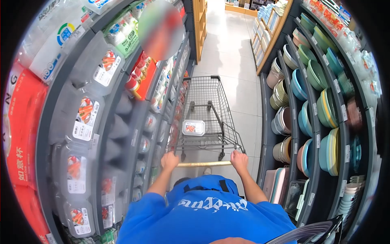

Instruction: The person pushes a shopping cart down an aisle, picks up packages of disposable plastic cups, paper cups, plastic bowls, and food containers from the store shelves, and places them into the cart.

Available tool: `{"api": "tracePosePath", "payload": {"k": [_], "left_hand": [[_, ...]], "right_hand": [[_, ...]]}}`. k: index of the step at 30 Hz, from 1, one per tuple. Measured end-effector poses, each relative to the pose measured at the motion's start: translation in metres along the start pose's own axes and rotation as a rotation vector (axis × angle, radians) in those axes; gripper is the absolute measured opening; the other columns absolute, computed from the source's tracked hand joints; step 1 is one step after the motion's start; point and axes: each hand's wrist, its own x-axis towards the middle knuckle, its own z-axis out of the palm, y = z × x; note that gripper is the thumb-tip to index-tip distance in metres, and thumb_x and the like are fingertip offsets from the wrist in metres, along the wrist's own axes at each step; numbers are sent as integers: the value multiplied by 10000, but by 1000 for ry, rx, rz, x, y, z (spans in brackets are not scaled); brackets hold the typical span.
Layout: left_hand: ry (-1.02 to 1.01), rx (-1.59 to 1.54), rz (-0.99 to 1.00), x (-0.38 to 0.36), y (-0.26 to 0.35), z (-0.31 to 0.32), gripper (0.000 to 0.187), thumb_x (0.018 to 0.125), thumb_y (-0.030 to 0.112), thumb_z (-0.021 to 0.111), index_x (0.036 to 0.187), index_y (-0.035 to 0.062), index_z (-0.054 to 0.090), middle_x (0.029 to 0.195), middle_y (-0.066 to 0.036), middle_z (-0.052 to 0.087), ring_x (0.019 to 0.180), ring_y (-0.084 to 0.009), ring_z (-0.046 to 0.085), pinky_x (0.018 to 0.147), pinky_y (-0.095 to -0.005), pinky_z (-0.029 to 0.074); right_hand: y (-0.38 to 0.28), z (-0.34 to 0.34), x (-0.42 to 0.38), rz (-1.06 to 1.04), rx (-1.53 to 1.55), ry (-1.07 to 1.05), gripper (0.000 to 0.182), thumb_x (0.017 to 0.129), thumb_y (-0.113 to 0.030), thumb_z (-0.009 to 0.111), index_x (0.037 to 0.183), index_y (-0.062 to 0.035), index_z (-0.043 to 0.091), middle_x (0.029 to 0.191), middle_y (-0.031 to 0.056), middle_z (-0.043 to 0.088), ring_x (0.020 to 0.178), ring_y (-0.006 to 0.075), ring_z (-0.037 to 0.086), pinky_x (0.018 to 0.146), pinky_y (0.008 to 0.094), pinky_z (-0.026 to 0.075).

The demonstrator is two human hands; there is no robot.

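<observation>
Left hand [169, 160] is closed round the yellow handle [203, 164] near its left end, right hand [239, 159] near its right. Inside the wire cart [203, 77], the labelled plastic container [193, 128] lies toward the near left corner. Stacked basins [317, 75] fill shelves on the right.

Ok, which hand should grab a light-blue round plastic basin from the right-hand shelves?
Your right hand, I'd say: it grips the yellow cart handle at the end nearer those basins; your left hand would reach across.
</observation>
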Motion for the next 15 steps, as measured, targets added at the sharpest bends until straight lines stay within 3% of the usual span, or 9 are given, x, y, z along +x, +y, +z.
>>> {"api": "tracePosePath", "payload": {"k": [15], "left_hand": [[67,-69,-3,101,96,-25,325,893,312,592,1092,94,728,1032,-177,726,993,-368,689,848,-471,541]], "right_hand": [[41,11,159,-45,-30,91,232,875,-238,617,697,-90,636,620,143,655,565,352,649,564,477,516]]}}
